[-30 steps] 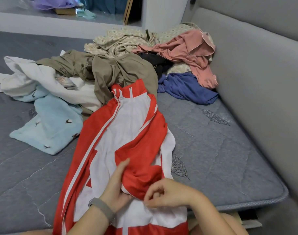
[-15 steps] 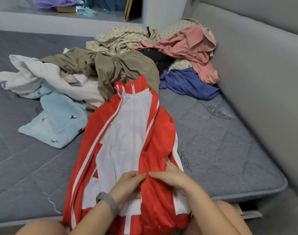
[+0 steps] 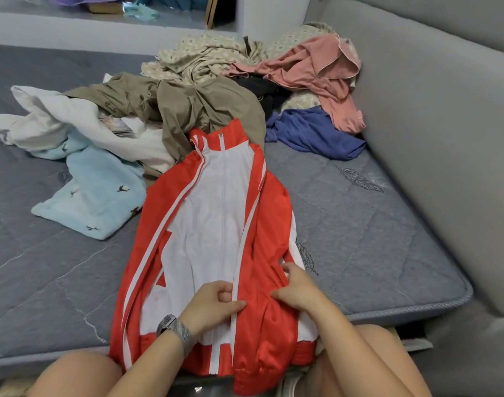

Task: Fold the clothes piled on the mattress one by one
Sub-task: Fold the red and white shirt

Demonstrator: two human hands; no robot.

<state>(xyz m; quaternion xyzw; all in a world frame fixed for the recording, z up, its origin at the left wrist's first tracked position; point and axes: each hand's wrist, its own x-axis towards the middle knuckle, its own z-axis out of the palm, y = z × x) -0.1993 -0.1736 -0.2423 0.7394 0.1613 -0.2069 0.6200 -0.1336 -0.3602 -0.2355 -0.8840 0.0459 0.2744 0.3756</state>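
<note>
A red and white zip jacket (image 3: 213, 224) lies lengthwise on the grey mattress (image 3: 373, 253), collar away from me, hem hanging over the near edge. Its right sleeve is laid down along the front. My left hand (image 3: 213, 303), a watch on the wrist, pinches the white stripe of that sleeve near the jacket's lower middle. My right hand (image 3: 298, 287) rests on the red sleeve fabric just to the right, fingers curled into the cloth.
Behind the jacket lies the unfolded pile: an olive garment (image 3: 187, 110), a white one (image 3: 59, 121), a light blue one with birds (image 3: 99, 193), a patterned beige one (image 3: 205, 55), a pink one (image 3: 316, 70) and a blue one (image 3: 316, 133). A grey padded wall (image 3: 445, 138) borders the right.
The bunched red sleeve has been pulled down and straightened along the jacket's front. Both hands moved with it toward the hem and a little to the right.
</note>
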